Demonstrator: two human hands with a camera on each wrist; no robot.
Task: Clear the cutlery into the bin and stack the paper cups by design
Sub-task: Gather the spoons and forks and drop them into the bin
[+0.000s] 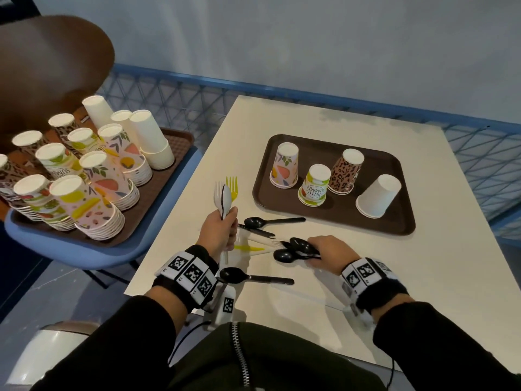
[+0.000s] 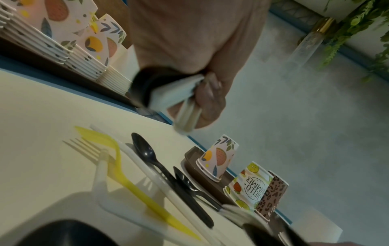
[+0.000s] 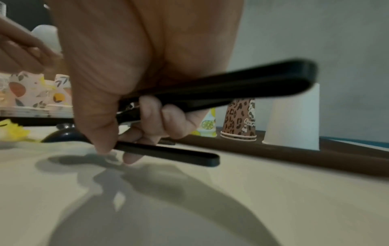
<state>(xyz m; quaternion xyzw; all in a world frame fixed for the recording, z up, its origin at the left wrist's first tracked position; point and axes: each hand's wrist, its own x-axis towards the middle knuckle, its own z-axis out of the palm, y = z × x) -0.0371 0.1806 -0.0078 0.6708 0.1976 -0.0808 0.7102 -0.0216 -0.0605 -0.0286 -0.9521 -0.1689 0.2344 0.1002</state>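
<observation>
My left hand [image 1: 225,228] grips an upright bundle of cutlery [image 1: 227,197]: a white fork, a yellow fork and a spoon. In the left wrist view the bundle's handles [image 2: 186,109] run through the curled fingers [image 2: 210,93]. My right hand [image 1: 314,253] lies low on the table and holds black spoons [image 1: 296,248]; their handles [image 3: 231,86] cross the palm while thumb and forefinger pinch another black spoon [image 3: 168,153]. Loose on the table are two black spoons [image 1: 270,221] [image 1: 253,277], a yellow piece [image 1: 249,247] and white pieces [image 2: 134,158].
A brown tray [image 1: 394,221] on the cream table [image 1: 437,292] holds four upturned cups: fruit [image 1: 285,166], lime [image 1: 315,185], leopard [image 1: 346,172], white [image 1: 379,196]. Left, a blue chair [image 1: 84,249] carries a tray of several cup stacks [image 1: 93,176]. A white rounded object [image 1: 53,348] sits bottom left.
</observation>
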